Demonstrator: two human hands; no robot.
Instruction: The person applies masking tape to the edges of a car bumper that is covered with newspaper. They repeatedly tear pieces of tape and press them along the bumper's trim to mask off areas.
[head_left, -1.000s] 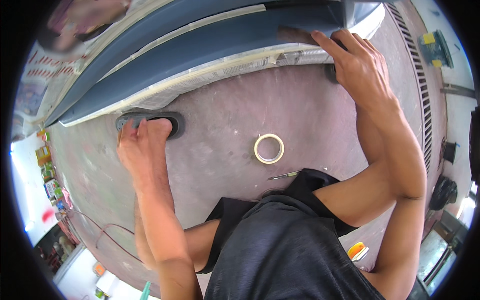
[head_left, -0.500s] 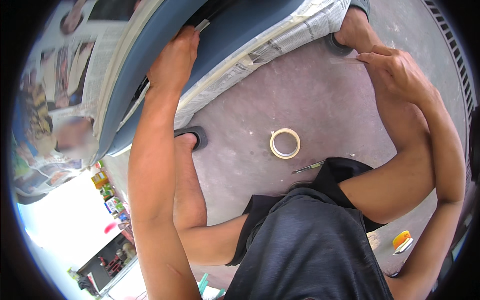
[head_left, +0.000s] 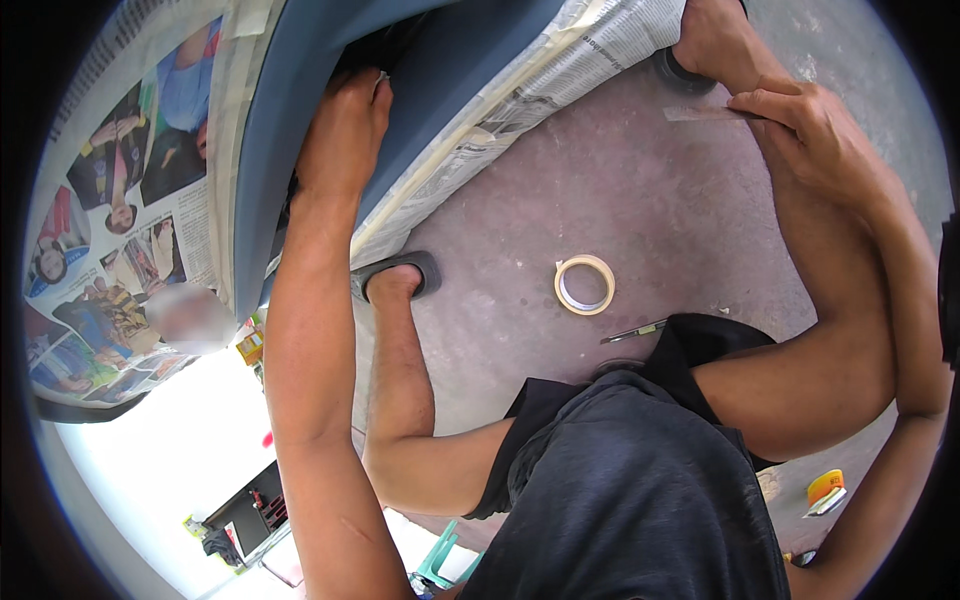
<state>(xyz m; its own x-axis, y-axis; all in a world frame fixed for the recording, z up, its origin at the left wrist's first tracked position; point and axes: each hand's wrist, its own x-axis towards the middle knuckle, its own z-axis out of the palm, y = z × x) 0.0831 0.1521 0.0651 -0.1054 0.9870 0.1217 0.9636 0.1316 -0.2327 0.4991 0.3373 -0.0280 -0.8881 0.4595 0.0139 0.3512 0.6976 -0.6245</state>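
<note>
My left hand [head_left: 345, 130] reaches into the dark gap of a blue-grey car body panel [head_left: 440, 110], fingers closed on a small pale piece [head_left: 382, 76], perhaps tape; most of it is hidden. Newspaper [head_left: 440, 178] edged with masking tape covers the panel's lower border. Over my right shin, my right hand [head_left: 805, 125] pinches a thin, flat, translucent strip [head_left: 700, 115] that sticks out leftward above the floor. A roll of masking tape [head_left: 606, 303] lies on the floor between my legs, with a slim cutter knife [head_left: 634, 332] beside it.
More newspaper [head_left: 120, 240] masks the bodywork at upper left. My sandalled left foot [head_left: 398, 280] and right foot [head_left: 715, 45] flank the grey concrete floor [head_left: 510, 220]. An orange-and-white packet [head_left: 825, 492] lies at lower right. Green plastic furniture [head_left: 438, 555] stands behind me.
The view has shifted, so floor items appear slightly farther right. My left hand has moved a little within the gap, and less of the pale piece shows. My right hand still pinches the strip.
</note>
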